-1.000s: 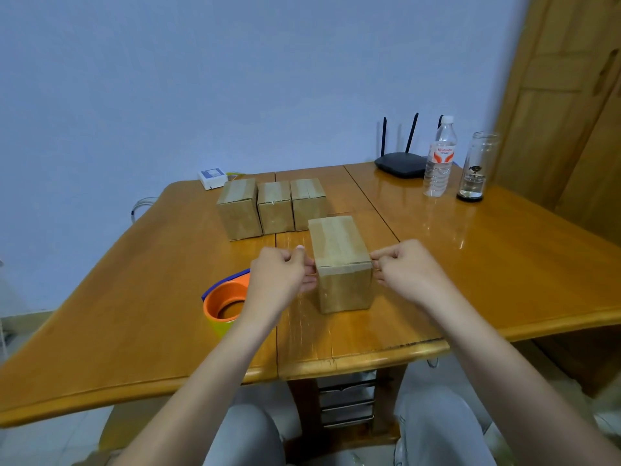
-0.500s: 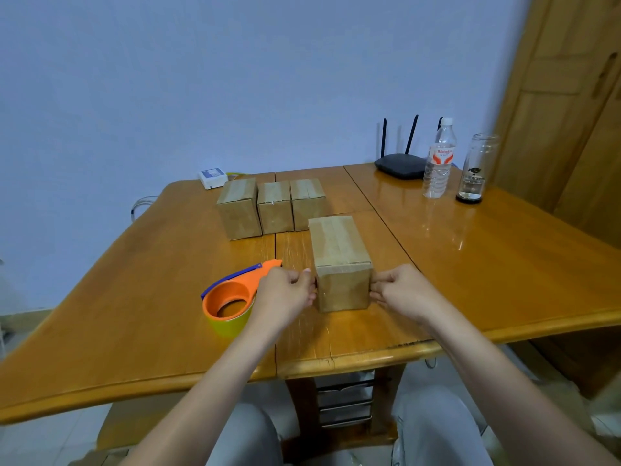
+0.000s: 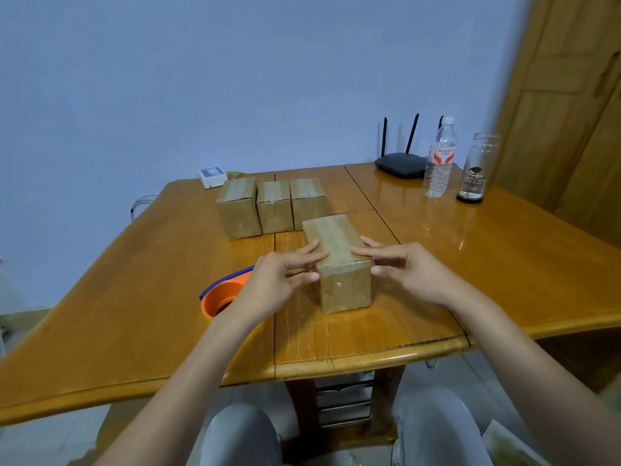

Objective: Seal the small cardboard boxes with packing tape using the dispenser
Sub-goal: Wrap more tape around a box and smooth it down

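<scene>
A small cardboard box point(image 3: 339, 260) lies lengthwise near the front of the wooden table point(image 3: 134, 297), with a strip of tape along its top. My left hand point(image 3: 279, 280) touches its left side and top edge with fingers stretched out. My right hand point(image 3: 410, 270) does the same on the right, fingertips on the top edge. Three more taped boxes point(image 3: 272, 206) stand in a row behind it. The orange and blue tape dispenser point(image 3: 221, 295) lies on the table to the left, partly hidden by my left wrist.
A black router point(image 3: 401, 163), a plastic water bottle point(image 3: 440, 159) and a glass bottle point(image 3: 475, 169) stand at the back right. A small white device point(image 3: 211, 176) sits at the back edge. A wooden door is on the right.
Both hands were curled low against the box's front sides; now they have risen and the fingers are spread straight along the top edges. The box has not moved.
</scene>
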A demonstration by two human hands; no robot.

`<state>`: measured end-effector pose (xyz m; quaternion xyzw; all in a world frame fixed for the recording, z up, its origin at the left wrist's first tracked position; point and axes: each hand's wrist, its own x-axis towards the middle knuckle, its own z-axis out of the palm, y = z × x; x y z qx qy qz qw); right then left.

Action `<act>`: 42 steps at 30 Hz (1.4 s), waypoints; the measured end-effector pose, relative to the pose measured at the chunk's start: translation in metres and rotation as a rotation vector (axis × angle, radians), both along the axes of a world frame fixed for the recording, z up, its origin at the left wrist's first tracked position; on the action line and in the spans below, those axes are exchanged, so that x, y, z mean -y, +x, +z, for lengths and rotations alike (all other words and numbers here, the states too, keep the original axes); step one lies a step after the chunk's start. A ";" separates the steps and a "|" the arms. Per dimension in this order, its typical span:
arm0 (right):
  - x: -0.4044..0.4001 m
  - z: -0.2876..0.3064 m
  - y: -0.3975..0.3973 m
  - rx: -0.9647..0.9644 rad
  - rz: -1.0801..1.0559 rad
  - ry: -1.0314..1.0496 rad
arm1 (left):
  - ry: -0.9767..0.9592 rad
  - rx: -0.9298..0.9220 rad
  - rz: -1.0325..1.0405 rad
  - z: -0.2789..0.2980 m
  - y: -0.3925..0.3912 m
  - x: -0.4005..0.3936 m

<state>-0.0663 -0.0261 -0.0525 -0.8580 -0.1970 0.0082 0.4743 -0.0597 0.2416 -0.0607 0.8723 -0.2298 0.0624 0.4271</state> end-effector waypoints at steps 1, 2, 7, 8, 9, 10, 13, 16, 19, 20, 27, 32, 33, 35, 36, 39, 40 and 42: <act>0.002 -0.001 0.000 -0.006 0.005 0.020 | 0.004 0.000 0.005 0.000 0.001 0.001; 0.004 -0.001 0.000 -0.016 0.018 0.043 | 0.006 -0.006 0.007 -0.001 0.001 0.002; 0.007 -0.001 0.001 -0.049 0.049 0.097 | -0.112 -0.069 -0.041 -0.001 0.001 0.001; 0.007 -0.001 0.002 -0.051 0.044 0.102 | -0.132 -0.063 -0.047 -0.001 0.000 0.002; 0.006 -0.001 0.004 -0.050 0.039 0.106 | -0.144 -0.050 -0.044 -0.002 -0.001 0.002; 0.006 -0.001 0.005 -0.050 0.034 0.109 | -0.149 -0.036 -0.032 -0.003 -0.001 0.004; 0.004 -0.002 0.008 -0.055 0.006 0.126 | -0.177 0.015 0.021 -0.006 -0.001 0.009; 0.000 -0.003 0.010 -0.036 -0.046 0.147 | -0.235 0.042 0.070 -0.010 0.000 0.014; -0.005 -0.005 0.010 0.026 -0.090 0.160 | -0.250 0.071 0.097 -0.013 0.001 0.018; -0.005 -0.006 0.010 0.037 -0.097 0.159 | -0.253 0.076 0.105 -0.013 0.000 0.018; 0.015 -0.002 0.010 -0.087 0.067 0.071 | -0.233 0.015 0.062 -0.007 -0.002 0.013; 0.013 -0.005 0.011 -0.066 0.026 0.085 | -0.247 0.004 0.061 -0.008 -0.002 0.013; 0.014 -0.005 0.011 -0.066 0.023 0.085 | -0.251 0.000 0.060 -0.008 -0.002 0.012; 0.014 -0.005 0.011 -0.073 0.020 0.104 | -0.260 -0.009 0.059 -0.009 -0.002 0.012; 0.014 -0.006 0.012 -0.075 0.015 0.113 | -0.263 -0.011 0.061 -0.009 -0.001 0.012; 0.011 -0.005 0.015 -0.061 -0.006 0.122 | -0.275 -0.011 0.064 -0.010 0.000 0.013; 0.011 -0.005 0.015 -0.057 -0.016 0.125 | -0.288 -0.019 0.063 -0.011 0.000 0.013; 0.010 -0.004 0.016 -0.050 -0.032 0.140 | -0.327 -0.037 0.058 -0.013 0.001 0.014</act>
